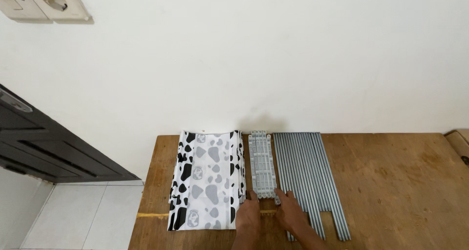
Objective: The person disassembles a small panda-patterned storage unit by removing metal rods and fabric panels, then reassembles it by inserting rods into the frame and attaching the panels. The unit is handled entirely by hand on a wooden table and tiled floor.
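My left hand (247, 215) sits at the near end of the grey plastic pieces (262, 165), its fingertips touching the lower left corner of that stack. The fingers look curled down onto the edge, but I cannot tell whether they actually pinch anything or only press on it. My right hand (289, 210) lies just beside it, fingers spread fairly flat, with the tips against the lower right corner of the same stack and the palm resting over the near ends of the metal rods (308, 176). I see nothing lifted in either hand; both stay low on the wooden table (400, 181).

The grey plastic pieces lie flat in a narrow pile running away from me toward the wall, in the middle of the row of things. Touching them on the right, the metal rods are laid side by side in a neat band, their far ends level and their near ends uneven. On the left, just beside the stack, lies a folded cloth (207, 179) printed in black, grey and white cow patches. Behind the table rises a white wall (273, 59), with a socket (53, 0) high at the left. A dark door (44, 147) and pale floor tiles (83, 216) show beyond the table's left edge.
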